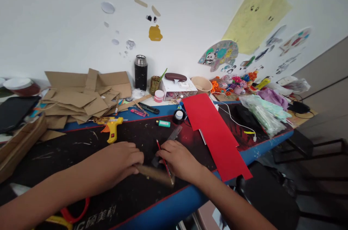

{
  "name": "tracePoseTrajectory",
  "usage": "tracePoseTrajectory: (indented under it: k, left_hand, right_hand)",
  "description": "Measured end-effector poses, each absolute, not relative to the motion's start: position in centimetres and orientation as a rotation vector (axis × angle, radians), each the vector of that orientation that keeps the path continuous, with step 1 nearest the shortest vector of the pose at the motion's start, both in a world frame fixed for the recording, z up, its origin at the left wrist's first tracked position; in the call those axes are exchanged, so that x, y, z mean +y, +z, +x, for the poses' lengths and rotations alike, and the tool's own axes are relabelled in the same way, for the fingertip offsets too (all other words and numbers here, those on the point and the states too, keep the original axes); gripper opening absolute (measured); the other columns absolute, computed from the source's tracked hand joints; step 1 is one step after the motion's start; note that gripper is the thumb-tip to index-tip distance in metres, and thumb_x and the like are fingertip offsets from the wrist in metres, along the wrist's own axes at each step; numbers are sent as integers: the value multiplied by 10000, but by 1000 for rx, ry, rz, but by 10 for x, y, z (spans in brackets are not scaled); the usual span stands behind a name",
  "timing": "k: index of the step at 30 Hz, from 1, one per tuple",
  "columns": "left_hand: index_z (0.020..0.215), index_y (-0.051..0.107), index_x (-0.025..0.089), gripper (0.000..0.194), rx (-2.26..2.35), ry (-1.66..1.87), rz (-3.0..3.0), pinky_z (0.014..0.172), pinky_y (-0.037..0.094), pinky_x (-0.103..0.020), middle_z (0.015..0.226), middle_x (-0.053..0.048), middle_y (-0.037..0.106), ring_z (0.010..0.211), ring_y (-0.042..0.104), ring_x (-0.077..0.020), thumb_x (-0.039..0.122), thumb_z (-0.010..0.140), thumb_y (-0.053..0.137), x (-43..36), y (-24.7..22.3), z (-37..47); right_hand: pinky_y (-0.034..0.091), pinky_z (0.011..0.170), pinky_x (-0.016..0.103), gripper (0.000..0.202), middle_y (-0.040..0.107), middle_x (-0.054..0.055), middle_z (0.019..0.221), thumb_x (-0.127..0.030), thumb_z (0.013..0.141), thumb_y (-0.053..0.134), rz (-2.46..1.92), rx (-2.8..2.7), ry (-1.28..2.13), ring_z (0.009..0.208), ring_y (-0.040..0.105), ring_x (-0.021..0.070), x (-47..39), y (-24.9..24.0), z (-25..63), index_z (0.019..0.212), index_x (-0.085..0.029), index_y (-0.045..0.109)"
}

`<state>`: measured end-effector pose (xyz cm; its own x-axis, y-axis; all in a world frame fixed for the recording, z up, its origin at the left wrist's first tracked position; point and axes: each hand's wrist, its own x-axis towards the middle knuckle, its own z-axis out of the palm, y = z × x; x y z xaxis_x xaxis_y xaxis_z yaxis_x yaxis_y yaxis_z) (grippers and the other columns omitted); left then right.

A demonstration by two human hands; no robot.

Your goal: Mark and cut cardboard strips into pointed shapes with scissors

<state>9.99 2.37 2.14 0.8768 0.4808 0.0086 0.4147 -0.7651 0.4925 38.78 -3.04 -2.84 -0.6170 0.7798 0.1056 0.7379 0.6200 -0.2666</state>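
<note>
My left hand (123, 159) pinches one end of a narrow brown cardboard strip (154, 174), which is blurred by motion. A slim red pencil (164, 161) sits in the closed fingers of my right hand (181, 159), its lower end by the strip's far end. Beneath the right hand lies a clear ruler (174, 133), partly covered by the fingers. Scissors with red and yellow handles (86, 208) rest under my left forearm, mostly hidden. A yellow glue gun (114, 128) lies beyond my left hand.
A long red sheet (210, 128) lies at the right, overhanging the front table edge. Cardboard scraps (76, 101) are heaped at the back left. A black flask (140, 72), a white box (178, 87) and a green lighter (163, 124) stand or lie farther back.
</note>
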Motion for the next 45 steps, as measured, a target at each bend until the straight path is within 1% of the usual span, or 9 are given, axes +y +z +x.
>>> tracePoseTrajectory:
  k: [5,11,14,16,19,22,28,36,45]
  left_hand:
    - [1091,711,263,346,1014,303,1823,749,533,-316,922,-8,793,863,747,-245,565,1011,562,13,23,104]
    - [1643,406,160,873,1223,349,1458,666,568,-354,873,-36,817,791,789,-294,618,923,593,3,-30,112]
    - [1695,370,133,803,1298,229,1821,687,554,-363,785,-15,769,741,766,-286,509,1000,511,-2,-36,104]
    - [1654,461,150,685,1379,240,2128,770,574,-392,927,-70,798,864,782,-303,425,1027,488,-6,-31,102]
    - [1356,713,186,389,1429,343,2491,885,590,-435,1145,-138,784,1071,755,-333,343,1053,526,-17,-19,114]
    - [1028,776,195,203,1298,169,2629,836,597,-447,990,-108,764,953,740,-327,347,1052,645,-27,-10,144]
    - [1216,778,80,376,1241,-18,2657,968,600,-492,1105,-192,796,1083,759,-382,343,955,844,-21,-11,198]
    - [1128,748,101,181,1301,-75,2580,939,619,-484,1097,-194,790,1063,778,-369,231,1003,728,-4,-12,204]
    - [1241,747,91,283,1278,-179,2521,965,635,-436,1184,-199,807,1099,797,-334,216,1003,661,-1,-2,207]
  right_hand:
    - [529,926,403,203,758,107,1129,-208,1045,758,-1221,-2640,310,1086,664,294,-24,-27,385,1247,-194,759]
    - [535,930,406,197,748,110,1113,-210,1046,763,-1256,-2611,308,1091,663,292,-26,-27,381,1241,-182,767]
    - [543,946,410,193,749,118,1121,-198,1059,732,-1234,-2566,331,1100,668,293,-29,-33,383,1249,-181,760]
    - [552,955,416,187,755,123,1117,-194,1065,714,-1199,-2507,343,1095,675,295,-30,-39,385,1247,-182,757]
    - [573,917,406,138,769,125,1083,-200,1077,690,-1136,-2339,373,1028,689,284,-30,-47,383,1193,-184,764]
    - [586,845,374,120,784,98,1007,-196,1100,648,-1085,-2154,448,919,705,253,-28,-49,378,1118,-208,766]
    - [606,864,355,131,795,72,998,-209,1100,645,-1173,-1814,523,935,757,235,-30,-37,376,1086,-240,772]
    - [615,825,336,134,811,61,969,-202,1089,655,-1220,-1762,465,879,782,224,-41,-38,388,1076,-242,782]
    - [628,823,345,150,818,59,953,-206,1088,657,-1166,-1763,465,868,780,225,-33,-27,371,1062,-253,797]
